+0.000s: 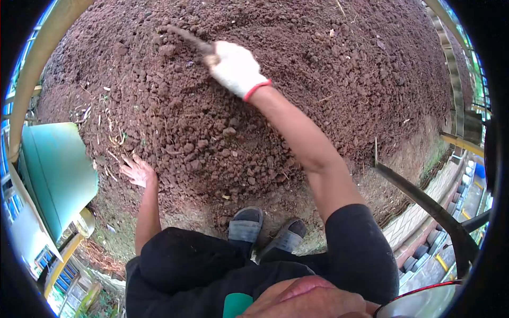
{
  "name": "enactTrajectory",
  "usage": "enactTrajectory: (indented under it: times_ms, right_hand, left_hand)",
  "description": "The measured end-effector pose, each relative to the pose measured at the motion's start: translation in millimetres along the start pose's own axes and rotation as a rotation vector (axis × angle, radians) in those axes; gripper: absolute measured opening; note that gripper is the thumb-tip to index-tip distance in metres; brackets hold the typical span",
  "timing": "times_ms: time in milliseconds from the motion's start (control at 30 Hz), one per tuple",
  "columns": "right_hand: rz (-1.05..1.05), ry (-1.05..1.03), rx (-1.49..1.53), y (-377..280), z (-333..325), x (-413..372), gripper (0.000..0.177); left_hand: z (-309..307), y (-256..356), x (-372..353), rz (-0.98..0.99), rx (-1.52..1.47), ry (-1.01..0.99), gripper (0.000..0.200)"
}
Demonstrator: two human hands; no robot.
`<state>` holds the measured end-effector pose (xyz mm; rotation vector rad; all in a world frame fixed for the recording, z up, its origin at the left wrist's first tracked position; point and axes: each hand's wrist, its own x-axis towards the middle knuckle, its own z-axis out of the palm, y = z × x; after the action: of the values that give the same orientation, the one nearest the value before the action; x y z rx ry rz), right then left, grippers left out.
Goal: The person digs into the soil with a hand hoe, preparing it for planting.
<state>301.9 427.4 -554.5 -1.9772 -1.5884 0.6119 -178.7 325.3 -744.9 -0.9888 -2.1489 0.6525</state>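
Note:
Loose reddish-brown soil (pixel 297 122) spreads in front of me. My right hand (pixel 233 68), in a white glove with a red cuff, is stretched over the far part of the soil. It is closed round a narrow, dark hand tool (pixel 186 37) that points to the upper left; motion blurs it, and its exact kind cannot be made out. My bare left hand (pixel 138 171) rests on the near left edge of the soil with its fingers spread. Nothing is in it. Dry stalks and bits of straw (pixel 114 135) lie just beyond its fingers.
At the left stands a curved green sheet or container (pixel 58 164). My feet in grey slippers (pixel 245 228) are at the near edge of the soil. A dark bar (pixel 419 196) slants across the right, near a paved strip (pixel 408 222) with several dark pots.

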Motion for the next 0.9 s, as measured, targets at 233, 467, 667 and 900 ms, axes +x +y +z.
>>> enactTrajectory:
  times_ms: [233,467,667,900]
  right_hand:
    - [0.613,0.568,0.076,25,-23,66,0.037]
    - [0.256,0.462,-0.153,122,-71,209,0.038]
    - [0.518,0.600,-0.209,192,-81,166,0.044]
    - [0.422,0.763,-0.142,121,-44,111,0.040]
  left_hand:
    - [-90,-11,5,0.070,-0.635,-0.382,0.066]
    - [-68,-8,1,0.138,-0.549,-0.356,0.066]
    - [-76,-6,6,0.084,-0.593,-0.388,0.067]
    - [-95,-5,7,0.061,-0.670,-0.409,0.064]
